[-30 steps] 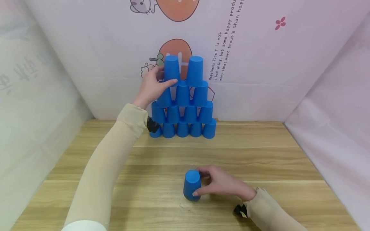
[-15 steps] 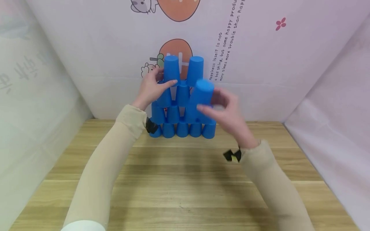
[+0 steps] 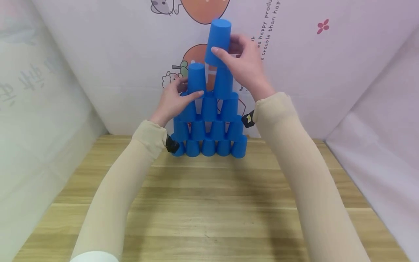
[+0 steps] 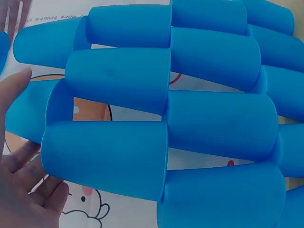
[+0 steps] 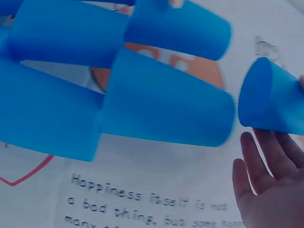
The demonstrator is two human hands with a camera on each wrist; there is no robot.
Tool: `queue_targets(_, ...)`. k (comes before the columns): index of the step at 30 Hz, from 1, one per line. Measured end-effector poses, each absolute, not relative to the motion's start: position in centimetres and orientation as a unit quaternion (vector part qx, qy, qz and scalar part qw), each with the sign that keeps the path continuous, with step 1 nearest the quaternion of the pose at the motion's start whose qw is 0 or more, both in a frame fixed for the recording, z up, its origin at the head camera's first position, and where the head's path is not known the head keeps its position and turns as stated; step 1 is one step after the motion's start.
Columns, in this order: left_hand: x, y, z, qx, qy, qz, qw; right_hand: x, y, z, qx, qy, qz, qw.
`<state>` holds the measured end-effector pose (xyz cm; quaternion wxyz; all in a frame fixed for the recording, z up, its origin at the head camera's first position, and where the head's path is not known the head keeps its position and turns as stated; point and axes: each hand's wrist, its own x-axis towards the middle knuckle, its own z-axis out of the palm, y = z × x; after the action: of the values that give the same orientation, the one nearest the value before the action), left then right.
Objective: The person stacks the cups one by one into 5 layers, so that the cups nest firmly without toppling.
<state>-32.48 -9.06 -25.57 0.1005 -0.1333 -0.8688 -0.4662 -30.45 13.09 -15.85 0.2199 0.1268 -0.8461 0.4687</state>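
Observation:
Upside-down blue cups form a pyramid (image 3: 208, 109) against the back wall, its top row two cups wide. My left hand (image 3: 173, 102) holds the left top cup (image 3: 196, 80), thumb in front and fingers behind; the left wrist view shows the thumb and fingers on either side of this cup (image 4: 28, 109). Higher up, my right hand (image 3: 247, 63) grips another upside-down blue cup (image 3: 218, 40), slightly tilted. It overlaps the right top cup (image 3: 223, 85) in the head view. From the right wrist, the held cup's open rim (image 5: 256, 92) appears just beyond that cup's narrow end.
The pyramid stands near the back edge of a wooden table (image 3: 196, 203). Behind it hangs a white printed cloth (image 3: 131, 54) with lettering and cartoon figures. Pale cloth walls (image 3: 386, 109) close in both sides. A black wrist device (image 3: 248, 119) sits near the right row ends.
My right hand has lifted a cup from the front of the table, up past the pyramid's right side to above its top row. My left hand stays at the left top cup.

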Motion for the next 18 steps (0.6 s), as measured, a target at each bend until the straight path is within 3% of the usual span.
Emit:
queue_targets(5,-32.5,-8.9,-25.4,-0.145,-0.866,-0.467,0.104,-31.5,12.4,-16.5,0.12,-0.862,0.461,0.177)
queue_targets(18,-32.6,-9.0,-25.6,-0.148,-0.869,-0.459,0.109,-31.7,11.8,-17.0,0.111,-0.866,0.459,0.163)
